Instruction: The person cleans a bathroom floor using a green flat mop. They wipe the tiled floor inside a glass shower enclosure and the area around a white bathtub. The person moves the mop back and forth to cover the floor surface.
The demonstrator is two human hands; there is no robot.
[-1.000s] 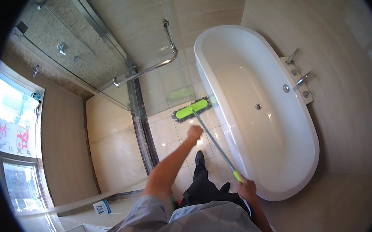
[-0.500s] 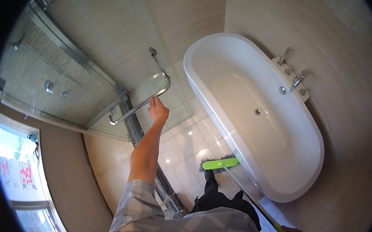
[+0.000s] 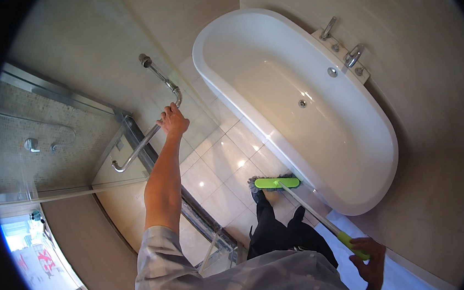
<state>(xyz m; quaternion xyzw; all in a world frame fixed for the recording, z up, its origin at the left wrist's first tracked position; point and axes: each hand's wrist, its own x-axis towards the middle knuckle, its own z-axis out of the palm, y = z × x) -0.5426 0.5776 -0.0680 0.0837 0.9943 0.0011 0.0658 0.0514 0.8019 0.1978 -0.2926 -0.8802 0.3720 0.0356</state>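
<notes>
My left hand (image 3: 173,121) reaches out and wraps its fingers round the long chrome door handle (image 3: 133,156), near its upper bend. The handle is fixed to a clear glass shower door (image 3: 193,107). At the lower right, my right hand (image 3: 370,259) grips the green end of a mop (image 3: 309,210). The mop's pole slants down to a bright green flat head with a grey fringe, which lies on the floor tiles beside the bathtub and close to my feet.
A white oval bathtub (image 3: 271,86) fills the right side, with chrome taps (image 3: 354,55) on its far rim. A dark threshold (image 3: 197,225) runs along the shower at left. Beyond it are a shower valve (image 3: 31,145) and a bright window (image 3: 22,240).
The view has shifted, so the tub sits higher and further left. My left hand has closed round the handle near its bend. More of my right hand and the mop grip now shows.
</notes>
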